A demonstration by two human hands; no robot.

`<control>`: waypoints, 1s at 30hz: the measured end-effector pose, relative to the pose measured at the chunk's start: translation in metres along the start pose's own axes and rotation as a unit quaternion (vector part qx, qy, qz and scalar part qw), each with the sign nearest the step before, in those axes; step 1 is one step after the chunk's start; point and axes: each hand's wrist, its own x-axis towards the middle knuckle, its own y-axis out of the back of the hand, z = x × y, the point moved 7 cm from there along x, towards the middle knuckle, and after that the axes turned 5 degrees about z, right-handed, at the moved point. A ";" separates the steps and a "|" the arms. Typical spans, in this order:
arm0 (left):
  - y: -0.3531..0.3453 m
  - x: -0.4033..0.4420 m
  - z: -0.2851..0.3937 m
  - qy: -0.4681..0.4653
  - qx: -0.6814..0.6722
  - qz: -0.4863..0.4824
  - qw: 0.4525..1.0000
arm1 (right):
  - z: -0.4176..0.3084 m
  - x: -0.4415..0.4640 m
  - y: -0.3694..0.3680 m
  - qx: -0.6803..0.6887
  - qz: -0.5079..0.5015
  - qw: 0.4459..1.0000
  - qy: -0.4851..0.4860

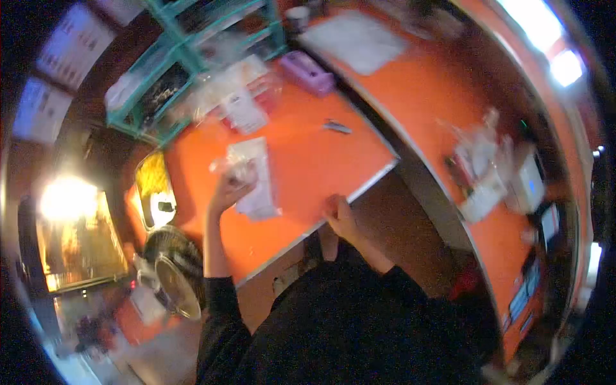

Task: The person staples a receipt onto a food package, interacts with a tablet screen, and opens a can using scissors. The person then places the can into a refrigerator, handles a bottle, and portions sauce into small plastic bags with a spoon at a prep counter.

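Observation:
My left hand (234,190) is over the orange table (308,163), its fingers closed on a crumpled piece of clear plastic (240,160), probably a bag. Beneath and beside it lies a white paper or flat packet (262,196). My right hand (340,217) is at the table's front edge with curled fingers. Motion blur hides whether anything is between them. Farther back lies a small grey metal tool (337,126), too blurred to name. White packets in clear plastic (244,110) are heaped beyond my left hand.
A teal shelf rack (183,58) stands at the back, with a purple box-like object (308,72) nearby. A round fan (176,282) is at the left. Across a gap, a second orange table (410,96) holds a white sheet (353,40) and plastic-wrapped items (478,170).

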 end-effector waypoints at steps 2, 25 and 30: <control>-0.002 0.022 -0.007 0.003 0.069 -0.031 0.997 | 0.000 -0.038 0.042 0.018 0.019 0.999 -0.046; -0.148 0.135 0.238 -0.142 -0.140 0.001 0.980 | -0.101 -0.305 0.464 0.032 0.470 0.872 -0.135; -0.161 0.156 0.236 -0.077 -0.058 -0.026 0.995 | -0.049 -0.304 0.618 -0.100 0.534 0.825 -0.153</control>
